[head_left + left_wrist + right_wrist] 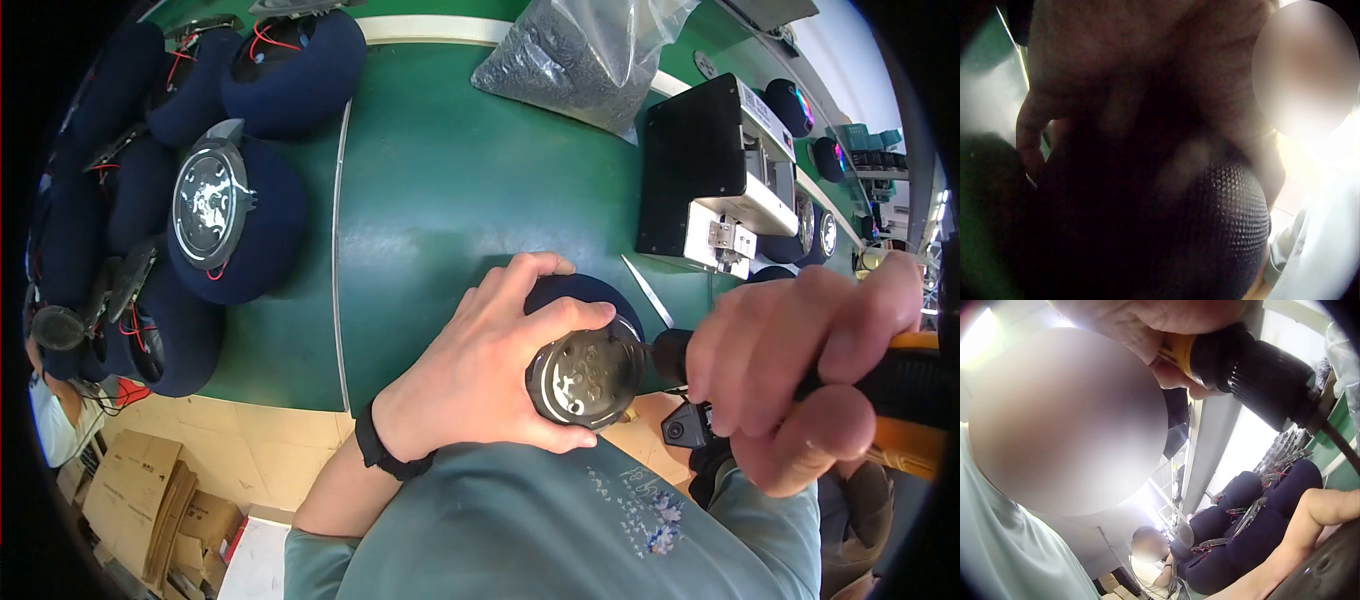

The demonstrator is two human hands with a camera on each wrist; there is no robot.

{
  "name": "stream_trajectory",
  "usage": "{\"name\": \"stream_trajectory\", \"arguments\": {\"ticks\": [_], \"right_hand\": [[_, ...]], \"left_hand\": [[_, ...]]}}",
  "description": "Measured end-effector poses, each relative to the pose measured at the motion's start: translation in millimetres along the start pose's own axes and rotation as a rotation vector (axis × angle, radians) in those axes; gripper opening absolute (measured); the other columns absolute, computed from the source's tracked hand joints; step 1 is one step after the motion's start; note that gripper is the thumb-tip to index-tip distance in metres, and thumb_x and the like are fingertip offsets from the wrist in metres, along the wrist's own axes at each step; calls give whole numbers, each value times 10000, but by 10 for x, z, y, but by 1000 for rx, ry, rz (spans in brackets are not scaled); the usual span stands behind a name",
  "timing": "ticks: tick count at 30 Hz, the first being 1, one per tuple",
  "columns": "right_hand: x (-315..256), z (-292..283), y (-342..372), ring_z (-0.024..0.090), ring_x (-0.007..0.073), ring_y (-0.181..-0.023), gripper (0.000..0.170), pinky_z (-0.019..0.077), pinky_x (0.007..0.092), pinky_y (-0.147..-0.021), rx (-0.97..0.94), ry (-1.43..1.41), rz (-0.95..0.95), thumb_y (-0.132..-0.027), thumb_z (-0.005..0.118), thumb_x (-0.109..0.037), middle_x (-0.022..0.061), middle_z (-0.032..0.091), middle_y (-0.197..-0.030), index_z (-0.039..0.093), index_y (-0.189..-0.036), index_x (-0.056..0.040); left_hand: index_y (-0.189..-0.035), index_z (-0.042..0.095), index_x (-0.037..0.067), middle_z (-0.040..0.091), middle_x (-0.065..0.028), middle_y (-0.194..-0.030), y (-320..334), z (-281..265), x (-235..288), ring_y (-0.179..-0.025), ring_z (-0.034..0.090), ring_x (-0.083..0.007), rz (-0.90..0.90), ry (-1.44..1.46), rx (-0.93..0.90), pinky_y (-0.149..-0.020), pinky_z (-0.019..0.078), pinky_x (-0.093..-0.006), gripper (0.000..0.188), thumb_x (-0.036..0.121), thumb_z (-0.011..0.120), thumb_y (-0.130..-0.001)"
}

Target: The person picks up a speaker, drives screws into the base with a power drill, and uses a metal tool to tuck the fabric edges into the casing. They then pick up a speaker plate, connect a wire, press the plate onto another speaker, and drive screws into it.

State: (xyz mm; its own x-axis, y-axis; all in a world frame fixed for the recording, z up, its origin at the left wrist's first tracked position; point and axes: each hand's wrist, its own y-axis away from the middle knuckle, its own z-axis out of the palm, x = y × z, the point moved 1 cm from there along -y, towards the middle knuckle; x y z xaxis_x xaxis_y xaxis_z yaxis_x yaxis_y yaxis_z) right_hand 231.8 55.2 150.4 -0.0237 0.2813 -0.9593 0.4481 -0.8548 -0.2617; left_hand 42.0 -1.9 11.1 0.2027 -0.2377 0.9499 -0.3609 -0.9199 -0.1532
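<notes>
A round speaker with a dark navy mesh cover (565, 288) sits at the front edge of the green table, its shiny grey base plate (585, 378) turned up. My left hand (475, 365) grips it, thumb and fingers spread around the plate's rim. Mesh fabric (1235, 212) fills much of the dim left wrist view under the palm. My right hand (800, 365) holds a yellow and black power drill (905, 400). Its black chuck (1272, 384) carries a thin bit (1338, 445), which points at the right side of the base plate in the head view.
Several navy speakers (240, 210) with loose base plates and red wires crowd the left. Behind are a bag of small dark screws (570, 65) and a black and silver machine (700, 170). White tweezers (648, 292) lie near the speaker. Cardboard (130, 490) stands on the floor.
</notes>
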Motion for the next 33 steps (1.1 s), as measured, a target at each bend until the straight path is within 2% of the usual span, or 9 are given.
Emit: {"name": "stream_trajectory", "arguments": {"ticks": [7,9,10,11,12,16,20,27,33], "right_hand": [[-112,-598,193,579,128,-566,674,577,356,-634,-125,-235,-248,-1031,752,-602,4,602,-814,503,-1436,-126],[-100,-829,393,567,136,-633,698,574,400,-740,340,-81,-332,-1076,668,-626,16,582,-872,500,-1510,-104],[-38,-975,364,629,184,-673,753,620,483,-752,449,110,-370,-1116,536,-650,43,622,-908,436,-1598,-80],[38,-1103,296,605,169,-656,730,601,448,-715,535,268,-348,-1118,546,-631,31,586,-857,456,-1557,-55],[126,-1209,249,588,167,-641,706,578,426,-687,499,209,-352,-1123,550,-618,29,563,-826,467,-1528,-46],[351,-1336,179,513,153,-562,644,483,373,-580,436,38,-399,-1123,590,-579,24,501,-745,492,-1444,-29],[503,-1346,63,507,154,-517,366,487,357,-518,349,2,-418,-1130,713,-276,39,540,-689,545,-1285,11],[503,-1240,41,524,148,-496,288,498,341,-513,413,13,-334,-1100,759,-193,36,556,-664,557,-1191,-8],[485,-1228,-38,510,123,-497,244,496,312,-510,368,70,-300,-1105,754,-193,21,553,-668,575,-1104,-27]], "left_hand": [[-1490,666,121,458,-232,-1628,-17,-58,36,-1492,522,-437,-18,30,-82,-1236,438,-516,1019,331,1097,-591],[-1545,642,115,444,-245,-1656,26,-90,201,-1536,486,-441,-53,22,-115,-1249,425,-512,1060,330,1092,-611],[-1559,634,105,448,-246,-1658,60,-78,277,-1547,478,-437,-103,-9,-64,-1253,422,-516,1071,327,1090,-616],[-1572,626,94,453,-248,-1660,84,-48,325,-1558,469,-432,-155,-40,-15,-1256,419,-521,1082,324,1088,-621],[-1591,617,127,413,-250,-1682,86,-1,336,-1536,461,-459,-167,56,14,-1241,445,-546,1026,353,1052,-690],[-1535,658,61,467,-243,-1655,88,169,124,-1529,530,-405,-53,41,116,-1205,515,-518,1022,301,1077,-634],[-1521,667,57,498,-249,-1628,36,164,66,-1536,528,-406,-20,13,92,-1208,516,-517,1043,313,1092,-603],[-1504,680,42,520,-253,-1617,29,162,-18,-1538,527,-409,8,72,108,-1222,495,-522,1056,333,1106,-583],[-1495,696,69,531,-244,-1603,18,131,24,-1521,535,-406,-5,95,104,-1214,484,-519,1016,315,1090,-592]]}}
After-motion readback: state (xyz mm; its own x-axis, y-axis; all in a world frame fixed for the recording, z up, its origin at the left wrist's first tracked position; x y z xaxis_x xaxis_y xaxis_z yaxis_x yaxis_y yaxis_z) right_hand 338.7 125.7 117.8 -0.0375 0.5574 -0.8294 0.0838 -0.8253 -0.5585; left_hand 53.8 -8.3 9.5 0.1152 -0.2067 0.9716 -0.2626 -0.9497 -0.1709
